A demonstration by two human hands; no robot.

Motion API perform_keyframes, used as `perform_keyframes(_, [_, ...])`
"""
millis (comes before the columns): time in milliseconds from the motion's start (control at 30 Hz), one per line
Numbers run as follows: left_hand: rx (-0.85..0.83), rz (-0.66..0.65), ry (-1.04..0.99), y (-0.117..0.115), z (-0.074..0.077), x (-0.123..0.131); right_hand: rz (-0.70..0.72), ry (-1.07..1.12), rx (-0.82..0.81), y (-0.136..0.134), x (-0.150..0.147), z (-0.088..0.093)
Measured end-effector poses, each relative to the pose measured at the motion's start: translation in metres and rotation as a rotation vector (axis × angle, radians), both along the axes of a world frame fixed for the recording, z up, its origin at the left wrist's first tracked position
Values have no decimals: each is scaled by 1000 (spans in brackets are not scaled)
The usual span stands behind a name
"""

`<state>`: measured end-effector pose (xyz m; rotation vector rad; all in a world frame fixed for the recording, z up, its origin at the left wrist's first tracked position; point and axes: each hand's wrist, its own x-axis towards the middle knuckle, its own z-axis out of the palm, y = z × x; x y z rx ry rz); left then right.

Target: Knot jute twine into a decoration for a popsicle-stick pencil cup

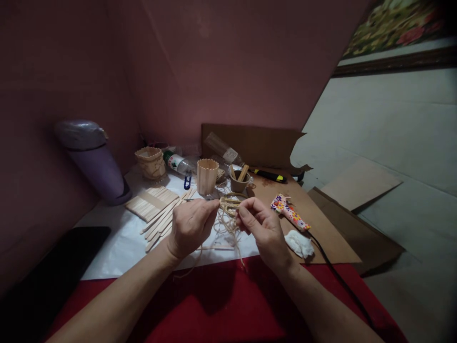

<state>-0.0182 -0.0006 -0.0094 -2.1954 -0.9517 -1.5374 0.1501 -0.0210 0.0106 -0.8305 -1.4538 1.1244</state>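
Thin tan twine (225, 223) lies in a loose tangle between my hands, with loose ends hanging toward the table's front edge. My left hand (191, 225) is closed in a pinch on the twine, thumb and forefinger pointing right. Opposite it, my right hand (263, 227) pinches with thumb and forefinger, apparently on another part of the same twine. Behind the fingers lies a pair of scissors (235, 196) with yellowish handles. A cup covered in wooden sticks (207, 177) stands upright just beyond. Flat craft sticks (162, 221) are spread beside my left hand.
On the left are a banded stick bundle (152, 202), a wooden pot (150, 163) and a purple tumbler (96, 166). Plastic bottles (178, 163) lie behind. To the right, a flowered glue gun (290, 213), its black cord, crumpled white tissue (300, 244) and a utility knife (269, 176) rest on cardboard.
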Motion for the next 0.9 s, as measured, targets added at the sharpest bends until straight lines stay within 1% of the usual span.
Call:
perform_keyframes(33, [-121,-31,-97,0,0,3,-24,1,9,1,0,-1])
perform_keyframes(67, [-290,-76,-224,-1,0,7,-63,-6,22,3,1,-1])
perform_keyframes(100, [-497,-138,-374,-1,1,11,-114,-25,39,6,1,-2])
perform_keyframes(167, [-941,-315,-665,-2,1,18,-209,-106,68,11,2,-6])
perform_keyframes(200, [-1127,-409,-775,-2,2,20,-229,-163,68,14,2,-8])
perform_keyframes(233, [-1267,-492,-859,-2,2,22,-225,-224,57,17,2,-10])
perform_keyframes(267, [-1362,-556,-913,-2,2,22,-202,-282,41,20,2,-12])
perform_keyframes(300, [-1422,-599,-946,-2,2,23,-174,-332,26,21,2,-15])
perform_keyframes(400, [-1510,-645,-966,-3,2,21,-134,-424,27,24,2,-20])
perform_keyframes(500, [-1563,-665,-957,-4,3,20,-138,-428,49,25,4,-21])
perform_keyframes(567, [-1590,-684,-955,-3,3,20,-111,-420,47,25,5,-20])
perform_keyframes(667, [-1584,-691,-951,-2,2,19,-73,-464,56,26,7,-18])
perform_keyframes(800, [-1558,-676,-941,-1,1,18,-104,-507,80,27,7,-18])
perform_keyframes(900, [-1550,-695,-935,-1,1,18,-111,-500,55,27,7,-18])
